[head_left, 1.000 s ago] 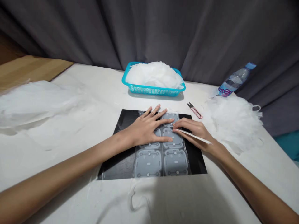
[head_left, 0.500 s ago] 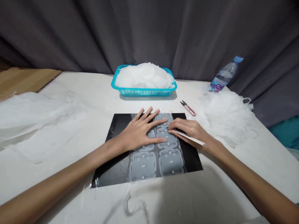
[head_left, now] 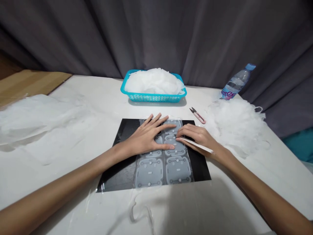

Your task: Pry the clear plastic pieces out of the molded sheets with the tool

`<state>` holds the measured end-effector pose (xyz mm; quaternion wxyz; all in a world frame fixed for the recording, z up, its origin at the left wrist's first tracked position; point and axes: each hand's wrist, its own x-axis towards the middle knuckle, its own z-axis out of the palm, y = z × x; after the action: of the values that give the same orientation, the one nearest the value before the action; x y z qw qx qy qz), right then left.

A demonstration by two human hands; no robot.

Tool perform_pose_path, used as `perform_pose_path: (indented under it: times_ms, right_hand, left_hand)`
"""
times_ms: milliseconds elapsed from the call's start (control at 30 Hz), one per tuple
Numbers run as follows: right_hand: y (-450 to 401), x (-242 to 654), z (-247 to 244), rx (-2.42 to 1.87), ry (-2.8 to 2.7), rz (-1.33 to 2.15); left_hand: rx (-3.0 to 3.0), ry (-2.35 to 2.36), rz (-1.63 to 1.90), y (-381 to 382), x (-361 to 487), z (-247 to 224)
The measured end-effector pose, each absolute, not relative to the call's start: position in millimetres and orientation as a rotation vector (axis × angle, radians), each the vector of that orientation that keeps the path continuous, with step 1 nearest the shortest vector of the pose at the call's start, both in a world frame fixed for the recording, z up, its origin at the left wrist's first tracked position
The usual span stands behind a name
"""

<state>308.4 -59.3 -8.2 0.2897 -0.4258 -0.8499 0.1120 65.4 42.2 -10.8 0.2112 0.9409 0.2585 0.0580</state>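
Note:
A translucent sheet of rounded grey panels (head_left: 149, 172) in two columns lies on a black mat (head_left: 119, 169). Fingers spread, my left hand (head_left: 146, 135) presses flat over the sheet's upper panels and hides part of them. My right hand (head_left: 195, 133) rests at the sheet's right side, closed around a slim white pen-like tool (head_left: 198, 145). The tool's narrow dark tip points left onto the right column, near the gap between its upper and middle panels. Its exact kind is too small to make out.
Behind the mat stands a blue basket (head_left: 156, 98) heaped with white translucent material. Pink thread snips (head_left: 198, 116), a white translucent pile (head_left: 236, 125) and a water bottle (head_left: 236, 83) are on the right. More white sheeting (head_left: 44, 120) spreads left; a curled strip (head_left: 141, 217) lies in front.
The view has shifted slightly. My left hand stays flat on the sheet, and my right hand keeps the white pen-like tool, its tip little moved.

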Motion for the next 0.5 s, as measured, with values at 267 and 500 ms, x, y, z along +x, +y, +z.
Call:
perform_pose_path:
  times_ms: [267, 500]
  right_hand:
    - [-54.8, 303.8, -16.6, -1.229, -2.327, 0.115]
    - [-46.8, 303.6, -25.3, -1.227, -2.344, -0.056]
  left_hand:
    - [2.618, 0.723, 0.175, 41.7, 65.8, -13.3]
    - [2.601, 0.687, 0.167, 41.2, 66.3, -10.9]
